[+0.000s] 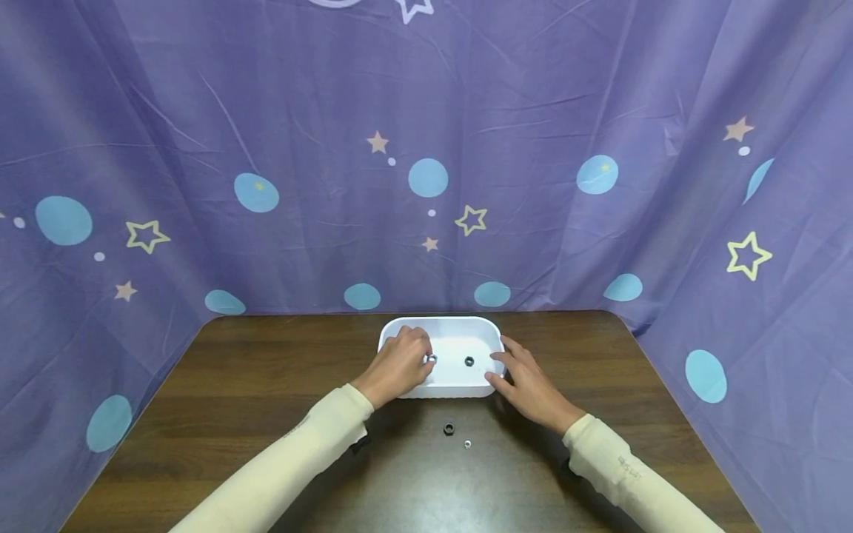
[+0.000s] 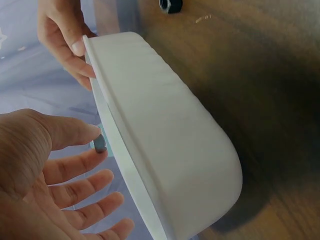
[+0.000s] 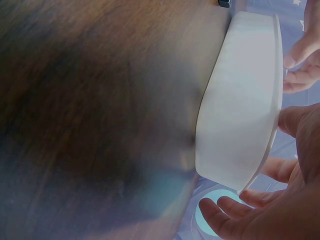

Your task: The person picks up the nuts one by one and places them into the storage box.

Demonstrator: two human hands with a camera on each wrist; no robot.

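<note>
Over the left part of a white plastic tub (image 1: pixel 426 391), my left hand (image 1: pixel 397 363) pinches a small metal nut (image 2: pixel 99 144) between thumb and index finger. The other fingers are loosely bent, as the left wrist view shows. At the tub's right end, my right hand (image 1: pixel 533 386) holds the rim. Its thumb reaches over the near rim and the index finger goes inside, while other fingers lie along the outer end wall (image 3: pixel 235 115). A dark hex nut (image 1: pixel 469 361) lies on the tub's floor, right of the middle.
On the wooden table (image 1: pixel 253 385), just in front of the tub, lie a black nut (image 1: pixel 449 428) and a smaller silver nut (image 1: pixel 468 444). A purple curtain (image 1: pixel 320 192) with stars and dots hangs behind the table and at both sides.
</note>
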